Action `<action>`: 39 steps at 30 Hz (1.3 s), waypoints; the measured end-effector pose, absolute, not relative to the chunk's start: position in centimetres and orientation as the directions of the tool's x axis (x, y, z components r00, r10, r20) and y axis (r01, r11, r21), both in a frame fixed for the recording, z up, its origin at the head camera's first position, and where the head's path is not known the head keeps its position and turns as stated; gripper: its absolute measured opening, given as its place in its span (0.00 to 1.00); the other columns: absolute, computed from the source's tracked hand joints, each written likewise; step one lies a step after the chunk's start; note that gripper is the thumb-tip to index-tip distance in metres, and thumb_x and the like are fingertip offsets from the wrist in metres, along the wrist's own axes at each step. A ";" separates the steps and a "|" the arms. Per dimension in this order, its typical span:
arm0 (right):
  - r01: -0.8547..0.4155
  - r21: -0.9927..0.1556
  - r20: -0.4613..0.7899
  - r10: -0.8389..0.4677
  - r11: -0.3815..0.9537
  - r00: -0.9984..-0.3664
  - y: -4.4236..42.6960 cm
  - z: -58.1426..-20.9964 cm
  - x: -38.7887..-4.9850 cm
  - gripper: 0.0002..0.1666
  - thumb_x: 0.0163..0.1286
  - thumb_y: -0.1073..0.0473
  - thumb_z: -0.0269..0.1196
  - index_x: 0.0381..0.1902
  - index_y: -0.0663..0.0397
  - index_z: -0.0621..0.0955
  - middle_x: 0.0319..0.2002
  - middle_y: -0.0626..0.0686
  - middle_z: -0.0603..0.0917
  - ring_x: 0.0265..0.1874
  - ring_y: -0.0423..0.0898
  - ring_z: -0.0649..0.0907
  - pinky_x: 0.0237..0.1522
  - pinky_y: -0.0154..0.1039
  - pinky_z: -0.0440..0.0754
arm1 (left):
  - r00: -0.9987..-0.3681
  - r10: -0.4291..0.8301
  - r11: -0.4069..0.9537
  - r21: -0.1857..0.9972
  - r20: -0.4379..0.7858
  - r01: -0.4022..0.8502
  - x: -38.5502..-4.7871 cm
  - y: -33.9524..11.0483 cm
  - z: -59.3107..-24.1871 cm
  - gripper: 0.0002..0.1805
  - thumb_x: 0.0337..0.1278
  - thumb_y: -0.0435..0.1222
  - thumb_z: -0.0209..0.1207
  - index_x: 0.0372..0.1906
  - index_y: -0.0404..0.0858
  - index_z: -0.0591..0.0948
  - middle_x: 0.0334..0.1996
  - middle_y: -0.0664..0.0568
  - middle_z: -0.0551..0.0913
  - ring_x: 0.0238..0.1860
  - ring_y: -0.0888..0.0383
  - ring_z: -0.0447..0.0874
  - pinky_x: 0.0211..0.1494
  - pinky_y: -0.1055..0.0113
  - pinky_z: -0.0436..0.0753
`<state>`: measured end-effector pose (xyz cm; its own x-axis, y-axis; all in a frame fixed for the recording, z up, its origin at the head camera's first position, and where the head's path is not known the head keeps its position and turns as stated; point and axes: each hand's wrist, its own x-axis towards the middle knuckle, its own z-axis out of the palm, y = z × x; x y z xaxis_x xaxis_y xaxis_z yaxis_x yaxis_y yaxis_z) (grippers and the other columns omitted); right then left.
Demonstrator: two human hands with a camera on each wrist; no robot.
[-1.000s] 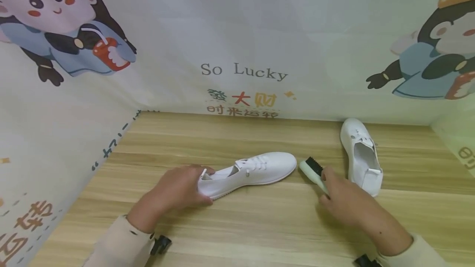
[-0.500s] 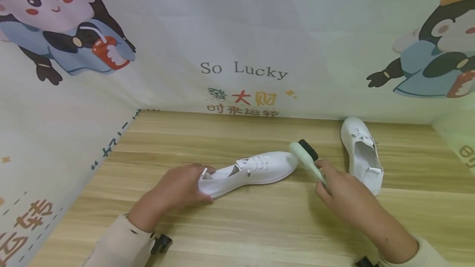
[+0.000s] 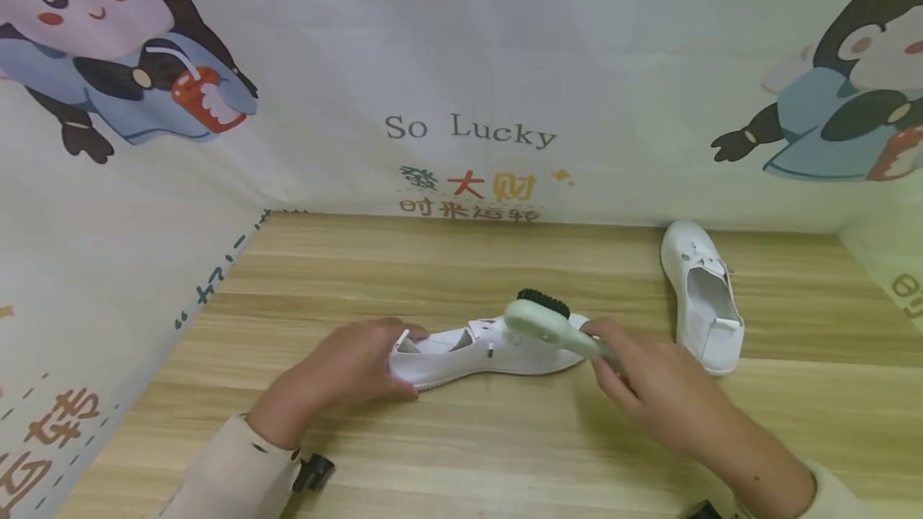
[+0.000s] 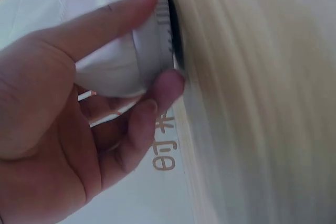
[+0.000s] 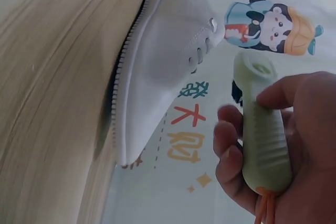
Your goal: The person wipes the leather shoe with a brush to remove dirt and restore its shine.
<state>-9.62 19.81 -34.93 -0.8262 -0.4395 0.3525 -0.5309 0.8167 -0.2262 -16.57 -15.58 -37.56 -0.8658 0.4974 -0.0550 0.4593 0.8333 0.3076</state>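
A white lace-up shoe (image 3: 440,363) lies on its sole with its toe toward the right. My left hand (image 3: 360,363) grips it by the heel, thumb on the near side; the left wrist view shows the fingers curled round the heel (image 4: 115,66). My right hand (image 3: 663,387) holds a pale green brush (image 3: 541,323) by its handle. The brush head is over the front of the shoe in the head view, hiding part of the laces and toe. Its black bristles (image 3: 544,303) face the back wall. In the right wrist view the brush handle (image 5: 265,140) appears apart from the shoe.
A second white shoe (image 3: 703,303) stands at the right, its toe against the printed back wall sheet (image 3: 613,102). Wood-grain board (image 3: 461,447) forms the work surface. An orange cord (image 5: 266,208) hangs from the brush's handle end.
My right hand has raised the brush and brought it leftward over the shoe's front. The shoe's toe has swung slightly toward me. The left hand keeps its grip on the heel.
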 end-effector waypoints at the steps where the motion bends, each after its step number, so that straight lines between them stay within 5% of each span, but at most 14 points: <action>1: -0.554 -0.231 0.348 -0.464 0.800 -0.815 19.8 -34.9 -9.6 0.17 0.68 0.60 0.62 0.55 0.48 0.77 0.24 0.38 0.77 0.21 0.30 0.67 0.24 0.30 0.69 | -0.858 0.510 0.823 0.325 -0.060 0.467 -16.5 -15.5 -37.6 0.40 0.35 0.49 0.79 0.61 0.46 0.81 0.54 0.52 0.86 0.39 0.63 0.79 0.43 0.64 0.79; 7: -0.667 -0.303 0.283 -0.604 0.681 -0.745 19.2 -35.0 -8.6 0.18 0.67 0.60 0.63 0.54 0.42 0.78 0.18 0.31 0.65 0.18 0.25 0.63 0.24 0.26 0.67 | -0.836 0.542 0.788 0.399 -0.087 0.469 -16.0 -14.9 -38.0 0.39 0.35 0.49 0.79 0.60 0.46 0.80 0.52 0.55 0.86 0.40 0.64 0.79 0.44 0.63 0.79; 14: -0.779 -0.265 0.319 -0.711 0.568 -0.626 18.0 -35.4 -7.9 0.20 0.62 0.61 0.65 0.52 0.38 0.78 0.22 0.29 0.69 0.21 0.24 0.66 0.27 0.24 0.70 | -0.848 0.521 0.796 0.415 -0.098 0.441 -15.4 -14.3 -37.9 0.38 0.35 0.51 0.79 0.58 0.46 0.81 0.47 0.59 0.85 0.34 0.65 0.77 0.39 0.65 0.77; 23: -0.773 -0.263 0.291 -0.717 0.577 -0.634 17.7 -36.0 -7.8 0.20 0.62 0.61 0.66 0.51 0.38 0.78 0.22 0.29 0.69 0.20 0.24 0.64 0.26 0.24 0.68 | -0.828 0.554 0.776 0.411 -0.083 0.478 -15.4 -13.6 -37.9 0.37 0.34 0.54 0.78 0.56 0.47 0.82 0.44 0.64 0.85 0.33 0.67 0.76 0.37 0.69 0.76; 32: -0.753 -0.326 0.250 -0.716 0.571 -0.651 17.6 -35.9 -7.5 0.17 0.67 0.60 0.63 0.52 0.38 0.78 0.34 0.35 0.82 0.27 0.27 0.72 0.32 0.28 0.75 | -0.733 0.644 0.652 0.658 -0.217 0.378 -15.2 -13.8 -37.9 0.31 0.37 0.54 0.77 0.51 0.50 0.82 0.38 0.66 0.84 0.36 0.66 0.82 0.39 0.69 0.80; 39: -0.704 -0.389 0.259 -0.663 0.594 -0.703 17.6 -35.8 -7.3 0.07 0.73 0.54 0.62 0.47 0.38 0.79 0.27 0.31 0.75 0.24 0.27 0.71 0.32 0.27 0.74 | -0.711 0.660 0.628 0.699 -0.243 0.343 -15.0 -13.5 -37.9 0.32 0.38 0.54 0.77 0.49 0.47 0.79 0.38 0.63 0.83 0.37 0.63 0.81 0.40 0.68 0.80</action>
<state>-7.25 17.62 -35.79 -0.7026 -0.6630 0.2586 -0.7040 0.5944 -0.3887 -15.03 -13.54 -37.94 -0.7113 0.6596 -0.2430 0.3435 0.6278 0.6985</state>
